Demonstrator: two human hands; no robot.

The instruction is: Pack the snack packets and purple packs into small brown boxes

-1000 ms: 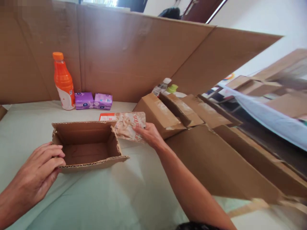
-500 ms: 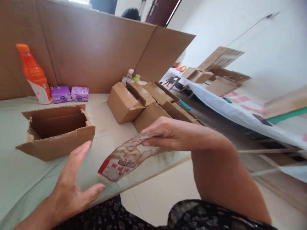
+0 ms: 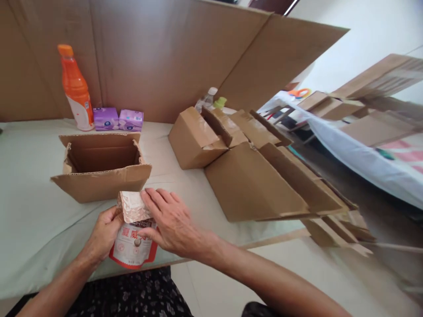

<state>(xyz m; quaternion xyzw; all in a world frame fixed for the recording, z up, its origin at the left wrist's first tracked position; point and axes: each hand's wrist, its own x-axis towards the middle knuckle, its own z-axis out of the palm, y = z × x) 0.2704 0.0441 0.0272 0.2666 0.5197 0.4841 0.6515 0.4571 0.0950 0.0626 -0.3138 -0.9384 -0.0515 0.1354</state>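
A snack pouch (image 3: 134,246) with red edges and Chinese lettering is upright at the table's near edge. Its top is folded over toward me, so a crinkled, pale flap shows. My left hand (image 3: 107,231) grips the pouch's left side, fingers closed around the edge. On the right, my right hand (image 3: 172,220) has its fingers over the folded flap and its thumb against the printed front, holding the pouch between them. Just beyond both hands stands an open cardboard box (image 3: 105,182), its flaps up and its visible inside dark.
An orange bottle (image 3: 77,94) and two purple tissue packs (image 3: 117,119) stand along the cardboard screen (image 3: 165,57). Several cardboard boxes (image 3: 254,180) crowd the right side, some jutting past the table edge. A clear bottle (image 3: 208,99) is behind them.
The pouch moved left, turned upright, and its top got folded over. My left hand, open before, closed on its side; my right hand came left with it. The view shifted.
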